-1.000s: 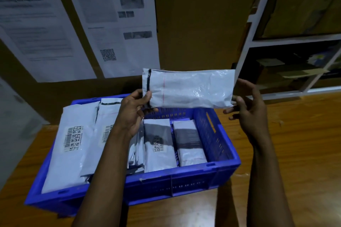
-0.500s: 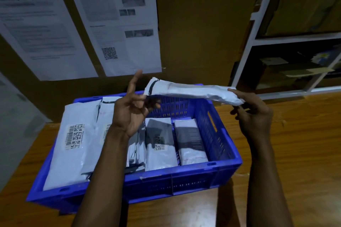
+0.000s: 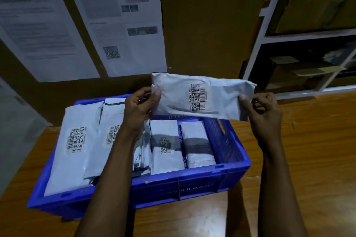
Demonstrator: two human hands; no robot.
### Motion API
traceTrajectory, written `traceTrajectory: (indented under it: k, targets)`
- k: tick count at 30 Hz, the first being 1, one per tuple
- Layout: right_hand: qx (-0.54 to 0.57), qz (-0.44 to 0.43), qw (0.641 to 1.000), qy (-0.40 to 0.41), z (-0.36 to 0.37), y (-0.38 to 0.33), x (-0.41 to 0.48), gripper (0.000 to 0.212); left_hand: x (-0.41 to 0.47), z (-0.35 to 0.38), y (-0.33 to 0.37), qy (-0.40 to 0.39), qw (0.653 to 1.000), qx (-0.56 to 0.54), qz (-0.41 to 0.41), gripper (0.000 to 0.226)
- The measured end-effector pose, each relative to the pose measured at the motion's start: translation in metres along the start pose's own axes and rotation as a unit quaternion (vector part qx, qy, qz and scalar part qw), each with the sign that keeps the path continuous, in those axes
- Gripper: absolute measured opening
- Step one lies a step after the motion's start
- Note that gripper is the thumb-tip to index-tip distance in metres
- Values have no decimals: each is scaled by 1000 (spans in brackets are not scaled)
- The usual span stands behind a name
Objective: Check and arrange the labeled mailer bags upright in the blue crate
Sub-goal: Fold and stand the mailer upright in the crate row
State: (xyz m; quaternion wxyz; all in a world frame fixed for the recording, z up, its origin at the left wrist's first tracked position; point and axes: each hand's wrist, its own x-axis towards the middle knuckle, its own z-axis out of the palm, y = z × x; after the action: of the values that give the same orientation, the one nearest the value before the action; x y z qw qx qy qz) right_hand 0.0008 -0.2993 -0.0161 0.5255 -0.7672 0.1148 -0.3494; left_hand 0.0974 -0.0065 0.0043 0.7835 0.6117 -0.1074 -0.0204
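Head view, frame centre: left hand (image 3: 141, 106) and right hand (image 3: 264, 109) each hold in their grip an end of a white plastic mailer bag (image 3: 200, 98), barcode label facing up, above the blue plastic crate (image 3: 192, 184) on the wooden worktop (image 3: 308, 150).

Print on the two wall sheets (image 3: 119, 25) is too blurred to read; the left one is cut by the picture's edge. Codes on the held mailer bag (image 3: 217, 100) are too small to make out. The left forearm (image 3: 117, 159) covers part of the barcode label (image 3: 110, 134) on a second mailer bag (image 3: 110, 116) in the blue crate (image 3: 192, 184). On the shelf (image 3: 308, 34), the contents sit in shadow, unclear
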Motion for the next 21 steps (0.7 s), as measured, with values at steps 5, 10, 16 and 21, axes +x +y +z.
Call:
traceTrajectory:
  k: [5,10,16,21]
  targets:
    - [139,113,984,-11,4,-8,-5,32,1,-2,-3,3,999,46,-22,14]
    - [162,163,973,-18,7,-12,-8,27,2,-2,-4,-3,998,53,-34,12]
    - [258,209,941,-66,11,-18,-11,39,4,-3,-9,20,998,62,-19,12]
    - [293,206,926,-120,25,-23,-14,42,3,-3,-10,-22,998,51,-7,12]
